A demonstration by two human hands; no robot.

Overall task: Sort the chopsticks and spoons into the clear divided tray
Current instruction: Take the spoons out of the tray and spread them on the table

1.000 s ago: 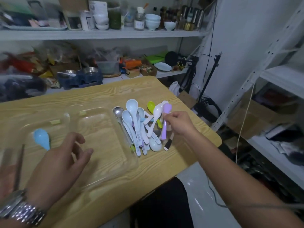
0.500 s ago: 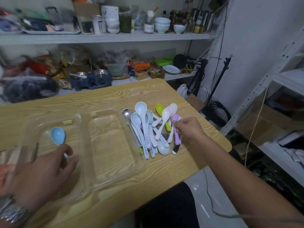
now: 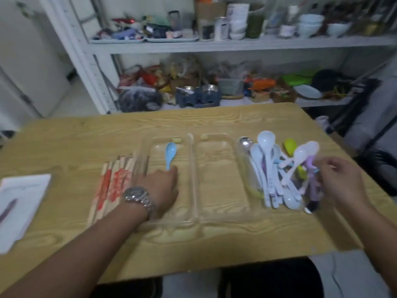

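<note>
The clear divided tray (image 3: 192, 168) lies mid-table. A light blue spoon (image 3: 170, 152) rests in its left compartment, and my left hand (image 3: 162, 187) reaches into that compartment with its fingertips touching the end of the spoon's handle. The right compartment holds nothing. Several pastel plastic spoons (image 3: 268, 168) and one metal spoon lie piled just right of the tray. Over that pile my right hand (image 3: 341, 182) pinches a purple spoon (image 3: 312, 181); motion blurs it. Chopsticks in red-printed paper sleeves (image 3: 110, 182) lie against the tray's left side.
A white paper sheet (image 3: 20, 203) lies at the table's left edge. Cluttered white shelves (image 3: 214, 45) stand behind the table. The table's front edge is close to my body, and its right edge runs just past the spoon pile.
My view has swung left, bringing the chopsticks into sight. My left hand moved forward and down to the blue spoon's handle. My right hand still holds the purple spoon by the pile.
</note>
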